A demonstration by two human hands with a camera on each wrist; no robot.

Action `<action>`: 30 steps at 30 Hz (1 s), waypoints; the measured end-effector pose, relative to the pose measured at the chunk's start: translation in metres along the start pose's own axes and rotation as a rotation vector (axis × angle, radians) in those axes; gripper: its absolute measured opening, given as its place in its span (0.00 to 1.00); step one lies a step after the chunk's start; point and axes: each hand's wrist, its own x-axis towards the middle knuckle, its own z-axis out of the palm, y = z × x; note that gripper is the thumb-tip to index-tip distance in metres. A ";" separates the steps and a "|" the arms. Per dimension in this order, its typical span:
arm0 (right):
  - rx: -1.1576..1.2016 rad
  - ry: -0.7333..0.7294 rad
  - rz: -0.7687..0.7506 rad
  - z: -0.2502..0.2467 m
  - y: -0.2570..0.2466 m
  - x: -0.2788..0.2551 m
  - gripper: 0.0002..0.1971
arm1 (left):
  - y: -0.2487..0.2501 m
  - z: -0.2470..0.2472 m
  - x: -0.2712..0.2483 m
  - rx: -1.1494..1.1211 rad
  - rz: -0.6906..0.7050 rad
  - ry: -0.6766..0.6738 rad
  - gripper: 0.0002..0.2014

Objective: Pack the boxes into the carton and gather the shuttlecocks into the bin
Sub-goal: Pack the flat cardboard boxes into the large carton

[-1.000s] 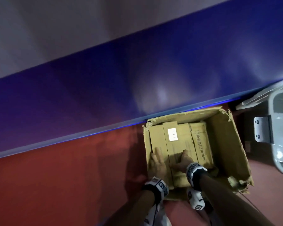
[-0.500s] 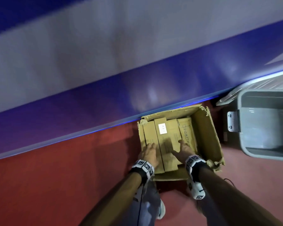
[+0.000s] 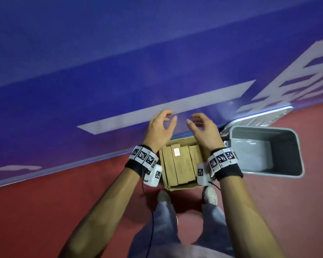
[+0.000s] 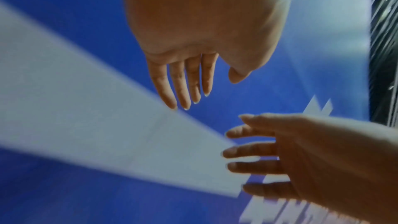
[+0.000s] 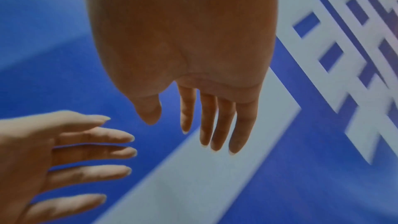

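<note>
A worn cardboard carton (image 3: 183,187) stands on the red floor with three long brown boxes (image 3: 179,164) lying side by side inside it. Right of it sits an empty grey plastic bin (image 3: 265,151). My left hand (image 3: 160,127) and right hand (image 3: 201,127) are raised above the carton, in front of the blue wall, with fingers loosely spread and nothing in them. The wrist views show the same: my left hand (image 4: 193,81) and my right hand (image 5: 206,122) hang empty, palms facing each other. No shuttlecock is in view.
A blue wall panel (image 3: 82,71) with white stripes and lettering runs behind the carton. A white slatted lid (image 3: 265,116) leans behind the bin. My legs and shoes (image 3: 210,195) stand just in front of the carton on the red floor (image 3: 45,211).
Both hands have left the boxes in the carton and risen in front of the wall. My head has come up, so the carton looks farther below and the whole bin shows.
</note>
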 end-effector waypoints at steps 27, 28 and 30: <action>-0.193 -0.509 -0.673 -0.090 -0.140 -0.069 0.16 | 0.148 -0.087 -0.209 0.133 -0.132 0.668 0.12; -0.197 -0.540 -0.690 -0.087 -0.145 -0.074 0.15 | 0.151 -0.087 -0.222 0.131 -0.158 0.693 0.11; -0.191 -0.606 -0.728 -0.077 -0.157 -0.088 0.15 | 0.156 -0.090 -0.251 0.145 -0.197 0.755 0.12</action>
